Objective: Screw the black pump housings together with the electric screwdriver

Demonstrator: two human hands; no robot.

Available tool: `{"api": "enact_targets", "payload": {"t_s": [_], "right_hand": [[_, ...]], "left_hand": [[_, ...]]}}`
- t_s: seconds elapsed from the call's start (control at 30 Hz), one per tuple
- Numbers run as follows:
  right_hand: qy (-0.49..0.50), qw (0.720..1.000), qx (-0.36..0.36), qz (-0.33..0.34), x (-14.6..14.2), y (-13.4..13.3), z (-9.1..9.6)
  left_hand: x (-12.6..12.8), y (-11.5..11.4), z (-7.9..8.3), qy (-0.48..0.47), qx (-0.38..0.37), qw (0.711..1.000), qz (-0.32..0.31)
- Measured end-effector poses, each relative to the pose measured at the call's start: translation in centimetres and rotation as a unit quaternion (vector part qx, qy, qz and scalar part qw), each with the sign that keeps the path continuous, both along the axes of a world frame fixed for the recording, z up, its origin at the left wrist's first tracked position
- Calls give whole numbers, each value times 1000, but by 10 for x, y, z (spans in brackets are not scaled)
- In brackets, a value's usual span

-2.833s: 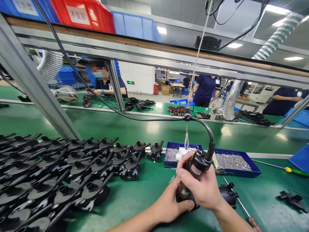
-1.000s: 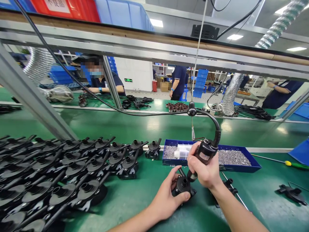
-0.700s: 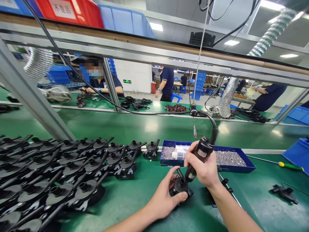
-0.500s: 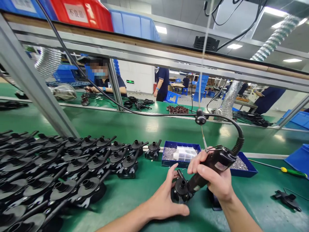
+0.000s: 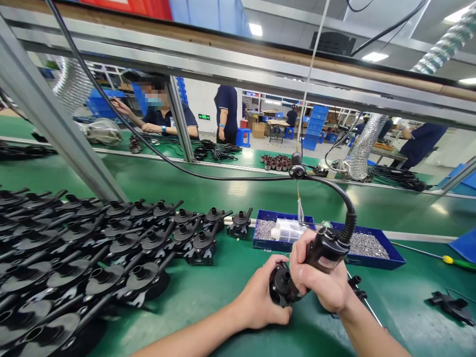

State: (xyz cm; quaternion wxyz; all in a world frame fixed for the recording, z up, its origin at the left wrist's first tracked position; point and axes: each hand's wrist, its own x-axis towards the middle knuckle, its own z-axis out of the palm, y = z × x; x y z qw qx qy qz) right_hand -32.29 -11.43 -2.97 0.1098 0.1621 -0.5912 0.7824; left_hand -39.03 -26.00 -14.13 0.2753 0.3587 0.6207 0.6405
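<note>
My left hand [image 5: 256, 297] curls around a round black pump housing [image 5: 281, 280] on the green bench, thumb at its near side and fingers at its far side. My right hand [image 5: 329, 287] grips a black corded electric screwdriver [image 5: 325, 250], tilted so its lower end points down at the housing. The tip is hidden behind my right fingers, so I cannot tell whether it touches a screw. From the tool's top a thick black cable [image 5: 345, 198] arches up to a black ball-shaped clamp [image 5: 297, 171] on a hanging cord.
Rows of similar black housings [image 5: 139, 277] cover the left side. Behind my hands stand two blue trays of small metal screws [image 5: 366, 245], one also holding a whitish bottle [image 5: 290, 230]. Rightward lie a yellow-green-handled screwdriver [image 5: 457, 264] and a black part [image 5: 451, 306]. A co-worker [image 5: 173, 119] sits opposite.
The electric screwdriver has swung more upright, and my right hand has come closer to the housing. My left fingers have closed in around the housing. The view has shifted slightly.
</note>
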Motion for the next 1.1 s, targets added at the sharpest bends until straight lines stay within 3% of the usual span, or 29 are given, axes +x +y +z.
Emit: {"api": "enact_targets", "payload": {"t_s": [0.5,0.6,0.83,1.1], "right_hand": [[2,996,30,-80,1,-3,0],[3,994,46,-95,1,-2,7],[81,987,-3,-139,-6,-9,11],[48,989,73,-118,-13,-28,8]], "left_hand": [[0,-1,0,-37,19,999,-18],[0,0,-9,-8,27,1000,-13],[2,7,-34,12,43,999,-5],[0,10,-26,21,69,997,-9]]}}
